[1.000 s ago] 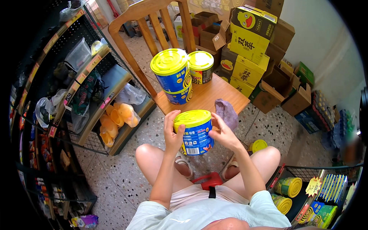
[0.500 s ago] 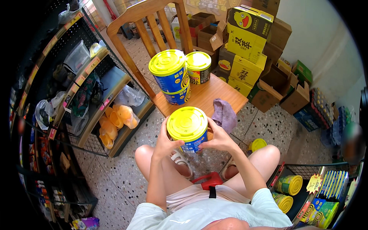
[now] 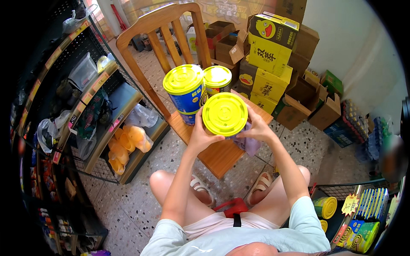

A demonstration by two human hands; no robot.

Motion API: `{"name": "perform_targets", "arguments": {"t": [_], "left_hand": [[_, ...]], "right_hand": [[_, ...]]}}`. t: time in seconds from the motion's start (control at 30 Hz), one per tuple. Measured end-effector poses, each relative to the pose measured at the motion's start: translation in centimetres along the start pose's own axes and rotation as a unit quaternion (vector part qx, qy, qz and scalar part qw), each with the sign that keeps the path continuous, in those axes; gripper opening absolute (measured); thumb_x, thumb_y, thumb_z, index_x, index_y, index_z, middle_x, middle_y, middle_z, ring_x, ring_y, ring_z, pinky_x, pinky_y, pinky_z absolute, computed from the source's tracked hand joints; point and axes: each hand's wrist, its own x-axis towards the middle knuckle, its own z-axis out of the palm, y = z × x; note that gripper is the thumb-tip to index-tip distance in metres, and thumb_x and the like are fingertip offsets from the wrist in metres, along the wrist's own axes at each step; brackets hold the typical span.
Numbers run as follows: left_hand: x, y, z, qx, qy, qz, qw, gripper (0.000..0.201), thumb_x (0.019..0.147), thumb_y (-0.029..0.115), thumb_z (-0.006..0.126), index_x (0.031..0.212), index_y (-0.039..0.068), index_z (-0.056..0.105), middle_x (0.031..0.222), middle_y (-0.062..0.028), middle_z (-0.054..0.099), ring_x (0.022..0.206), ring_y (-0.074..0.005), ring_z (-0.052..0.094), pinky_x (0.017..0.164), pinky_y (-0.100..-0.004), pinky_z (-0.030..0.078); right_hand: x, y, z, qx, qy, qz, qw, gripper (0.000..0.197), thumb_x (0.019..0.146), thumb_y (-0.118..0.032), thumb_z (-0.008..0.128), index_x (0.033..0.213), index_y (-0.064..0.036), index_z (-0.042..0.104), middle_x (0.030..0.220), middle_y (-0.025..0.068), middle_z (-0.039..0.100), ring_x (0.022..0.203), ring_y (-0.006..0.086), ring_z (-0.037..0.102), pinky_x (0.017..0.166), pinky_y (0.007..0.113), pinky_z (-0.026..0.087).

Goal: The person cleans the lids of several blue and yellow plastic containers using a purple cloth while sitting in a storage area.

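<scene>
Between my two hands is a round blue tub with a yellow lid (image 3: 225, 114), held over the wooden chair seat (image 3: 220, 158). My left hand (image 3: 202, 137) wraps its left side, and my right hand (image 3: 259, 127) grips the right. Just beyond, two similar blue tubs stand stacked on the seat, the upper tub (image 3: 183, 87) marked with a spiral print. Next to that stack stands a dark-labelled tub with a yellow lid (image 3: 218, 76). A purple cloth (image 3: 253, 146) lies at the seat's right edge, partly hidden by my right hand.
To the left run store shelves (image 3: 96, 91) with orange slippers (image 3: 128, 143) on a lower level. Yellow cartons (image 3: 270, 55) and opened cardboard boxes (image 3: 294, 106) are piled behind the chair. At lower right a wire rack holds more tubs (image 3: 325, 208). Something red (image 3: 235, 208) is between my feet.
Both hands have carried the tub forward and slightly right, from the seat's front edge to above the seat. My arms are stretched farther out.
</scene>
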Motion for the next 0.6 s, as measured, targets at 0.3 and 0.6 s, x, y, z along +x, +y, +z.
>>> {"name": "perform_targets", "arguments": {"t": [0.3,0.6], "left_hand": [[10.1,0.5,3.1,0.157,0.023,0.060,0.986,0.119,0.075,0.033,0.088,0.157,0.001,0.007,0.152,-0.0190,0.026,0.145,-0.0289,0.029,0.118,-0.0389,0.028],[17.7,-0.5,5.3,-0.031,0.156,0.107,0.981,0.094,0.087,0.033,0.076,0.152,-0.001,0.019,0.149,-0.0233,0.032,0.140,-0.0322,0.033,0.117,-0.0396,0.026]], "right_hand": [[6.2,1.2,-7.3,0.094,0.021,0.009,0.995,0.113,0.065,0.006,0.085,0.157,-0.0079,0.022,0.149,0.0079,0.044,0.139,0.0186,0.041,0.119,0.037,0.033],[14.0,1.5,-9.3,0.149,0.024,0.001,0.989,0.097,0.070,0.012,0.079,0.152,-0.0047,0.030,0.145,0.0066,0.047,0.137,0.0198,0.044,0.112,0.037,0.042]]}}
